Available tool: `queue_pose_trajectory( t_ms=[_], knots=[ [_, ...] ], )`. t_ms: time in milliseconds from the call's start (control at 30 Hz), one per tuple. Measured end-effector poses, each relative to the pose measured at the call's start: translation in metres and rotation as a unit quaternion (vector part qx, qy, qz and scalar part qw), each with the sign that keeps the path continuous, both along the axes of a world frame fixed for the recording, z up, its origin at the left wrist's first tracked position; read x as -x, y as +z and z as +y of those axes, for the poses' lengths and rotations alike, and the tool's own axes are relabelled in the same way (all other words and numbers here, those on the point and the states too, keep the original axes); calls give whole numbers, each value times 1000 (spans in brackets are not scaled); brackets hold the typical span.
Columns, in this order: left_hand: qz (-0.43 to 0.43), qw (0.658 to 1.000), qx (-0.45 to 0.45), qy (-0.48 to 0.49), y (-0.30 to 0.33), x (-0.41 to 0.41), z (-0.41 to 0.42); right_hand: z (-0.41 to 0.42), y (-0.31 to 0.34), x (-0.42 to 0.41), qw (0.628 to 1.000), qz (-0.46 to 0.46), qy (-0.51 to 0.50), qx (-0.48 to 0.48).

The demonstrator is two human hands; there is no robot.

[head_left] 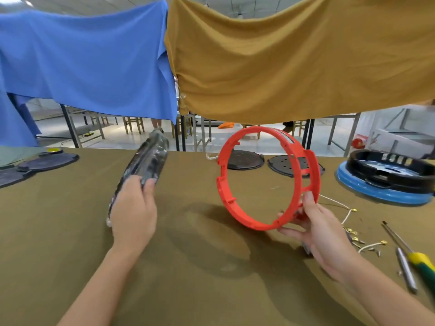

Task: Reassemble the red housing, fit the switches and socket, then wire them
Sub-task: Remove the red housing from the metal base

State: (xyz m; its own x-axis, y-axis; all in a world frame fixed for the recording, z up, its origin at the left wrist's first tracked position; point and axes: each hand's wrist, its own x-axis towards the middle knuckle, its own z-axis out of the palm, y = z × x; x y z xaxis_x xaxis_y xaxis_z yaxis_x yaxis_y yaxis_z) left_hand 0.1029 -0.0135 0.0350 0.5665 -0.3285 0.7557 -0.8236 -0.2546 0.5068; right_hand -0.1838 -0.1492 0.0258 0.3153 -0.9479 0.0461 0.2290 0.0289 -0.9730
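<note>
My right hand [315, 229] grips the lower rim of a red ring-shaped housing [268, 177], held upright on edge above the olive table [188, 267]. Rectangular openings show in the ring's right wall. My left hand [134, 208] holds a shiny silver-and-black disc-shaped part [146, 158], seen almost edge-on and blurred. White wires with brass terminals [353, 234] lie on the table just right of my right hand.
A screwdriver with a yellow-green handle [421, 262] and a metal tool [406, 271] lie at the right edge. A black ring on a blue base [386, 180] stands far right. Dark round plates [244, 160] sit behind the housing, others [47, 161] far left. Blue and mustard cloths hang overhead.
</note>
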Motion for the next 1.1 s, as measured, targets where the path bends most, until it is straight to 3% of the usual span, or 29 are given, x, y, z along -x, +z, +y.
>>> queue_pose_trajectory(
  t_ms=[100,133,200,233,300,667,900,1100],
  knots=[
    [151,973,175,-4,13,-12,8,-1,0,0,997,-54,27,-57],
    [233,940,249,-29,16,-16,8,-2,-1,0,994,-69,38,-72],
    [400,836,359,-109,19,-21,6,-3,-2,0,989,-98,57,-97],
    [462,794,373,-129,18,-22,5,-3,-3,0,986,-108,64,-108],
    [535,753,355,-143,11,-20,0,-3,-4,0,983,-123,71,-120],
    [645,678,277,-219,-19,-6,-15,0,0,3,979,-147,77,-115],
    [675,669,178,-257,-25,-2,-23,1,0,2,976,-149,76,-137],
    [679,649,178,-295,-25,0,-27,1,0,1,972,-168,79,-143]
  ],
)
